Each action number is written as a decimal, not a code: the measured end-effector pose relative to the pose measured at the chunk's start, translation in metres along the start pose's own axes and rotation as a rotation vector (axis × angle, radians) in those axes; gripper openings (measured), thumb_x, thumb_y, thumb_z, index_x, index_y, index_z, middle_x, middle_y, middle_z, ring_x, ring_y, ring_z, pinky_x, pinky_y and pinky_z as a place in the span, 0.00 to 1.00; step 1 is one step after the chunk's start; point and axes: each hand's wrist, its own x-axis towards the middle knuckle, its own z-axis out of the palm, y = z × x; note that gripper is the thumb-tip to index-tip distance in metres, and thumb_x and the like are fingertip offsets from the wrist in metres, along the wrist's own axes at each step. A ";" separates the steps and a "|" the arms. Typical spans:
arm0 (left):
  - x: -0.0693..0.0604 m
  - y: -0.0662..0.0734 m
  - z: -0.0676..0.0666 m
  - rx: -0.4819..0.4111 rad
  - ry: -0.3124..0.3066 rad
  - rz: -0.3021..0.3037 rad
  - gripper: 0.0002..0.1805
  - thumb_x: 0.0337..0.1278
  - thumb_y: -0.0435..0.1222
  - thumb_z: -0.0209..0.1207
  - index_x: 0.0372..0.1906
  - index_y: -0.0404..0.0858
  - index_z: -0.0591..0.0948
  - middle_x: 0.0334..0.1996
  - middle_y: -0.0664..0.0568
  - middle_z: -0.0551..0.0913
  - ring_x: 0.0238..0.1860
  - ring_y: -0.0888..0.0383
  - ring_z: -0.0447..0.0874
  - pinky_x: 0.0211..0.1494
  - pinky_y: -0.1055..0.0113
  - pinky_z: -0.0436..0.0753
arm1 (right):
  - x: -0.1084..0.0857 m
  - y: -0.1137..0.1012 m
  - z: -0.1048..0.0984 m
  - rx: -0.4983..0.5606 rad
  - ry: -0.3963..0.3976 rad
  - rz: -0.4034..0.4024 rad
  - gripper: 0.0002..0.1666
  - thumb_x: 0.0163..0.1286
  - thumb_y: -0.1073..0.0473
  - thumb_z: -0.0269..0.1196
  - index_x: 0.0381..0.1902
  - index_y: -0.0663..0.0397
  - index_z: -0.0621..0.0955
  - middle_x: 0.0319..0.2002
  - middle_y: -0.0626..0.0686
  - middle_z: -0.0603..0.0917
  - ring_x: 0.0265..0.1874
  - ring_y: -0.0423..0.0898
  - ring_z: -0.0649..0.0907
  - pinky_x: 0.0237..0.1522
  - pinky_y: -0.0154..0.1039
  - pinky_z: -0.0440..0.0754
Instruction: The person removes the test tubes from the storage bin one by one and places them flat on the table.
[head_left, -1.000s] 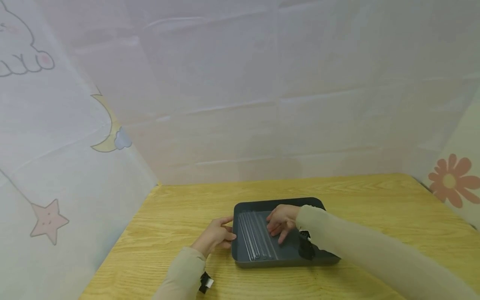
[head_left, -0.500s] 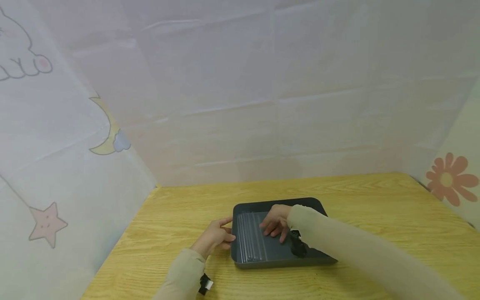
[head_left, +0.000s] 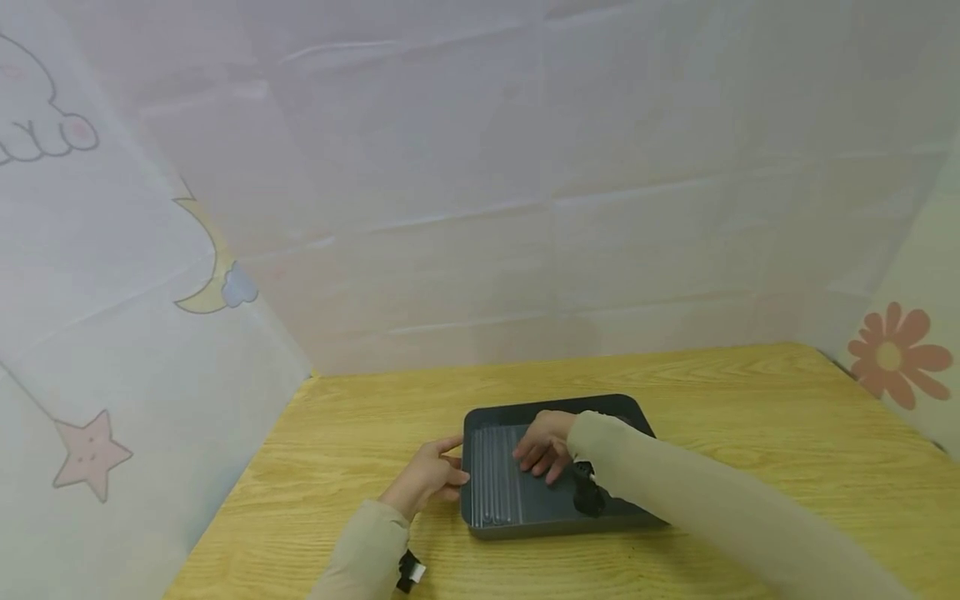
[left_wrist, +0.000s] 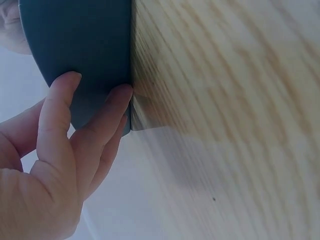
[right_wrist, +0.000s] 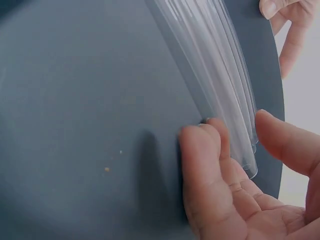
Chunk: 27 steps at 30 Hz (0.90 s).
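Plastic, by its look, lies at our right hand [head_left: 542, 446]: loosely bent, its fingers stand apart from the thumb, fingertips just beside a row of slim, clear tubes [head_left: 491, 475], gripping none. Compared with a second ago, we have the row closer to the left wall of the dark grey, rectangular tray [head_left: 555, 528] and packed tighter, which we read as gathering it along that side. Our left hand [head_left: 431, 475], fingers apart, touches the tray's left outer wall. Inside lie the tubes and, nearer the middle, tiny pale specks [right_wrist: 107, 169]; beneath is the yellow wood-grain worktop [head_left: 360, 433].
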 end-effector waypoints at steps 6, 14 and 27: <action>0.000 0.000 0.000 -0.002 -0.001 0.001 0.37 0.56 0.18 0.57 0.72 0.29 0.60 0.47 0.36 0.81 0.29 0.56 0.82 0.25 0.70 0.78 | 0.002 0.002 0.001 -0.005 0.013 -0.024 0.16 0.67 0.63 0.64 0.50 0.65 0.82 0.35 0.57 0.85 0.30 0.51 0.84 0.33 0.43 0.84; 0.001 -0.001 0.000 -0.001 0.005 -0.005 0.37 0.56 0.18 0.57 0.72 0.29 0.61 0.48 0.36 0.81 0.29 0.57 0.81 0.24 0.70 0.77 | 0.005 0.000 0.004 -0.032 0.033 -0.032 0.17 0.66 0.60 0.65 0.51 0.62 0.82 0.34 0.52 0.87 0.25 0.46 0.84 0.26 0.36 0.81; 0.001 -0.002 0.000 -0.017 0.012 -0.008 0.37 0.56 0.17 0.57 0.72 0.30 0.62 0.48 0.36 0.81 0.29 0.56 0.82 0.24 0.70 0.77 | 0.004 0.004 -0.002 0.024 0.021 -0.069 0.26 0.66 0.64 0.64 0.62 0.62 0.76 0.37 0.56 0.85 0.30 0.51 0.85 0.30 0.45 0.84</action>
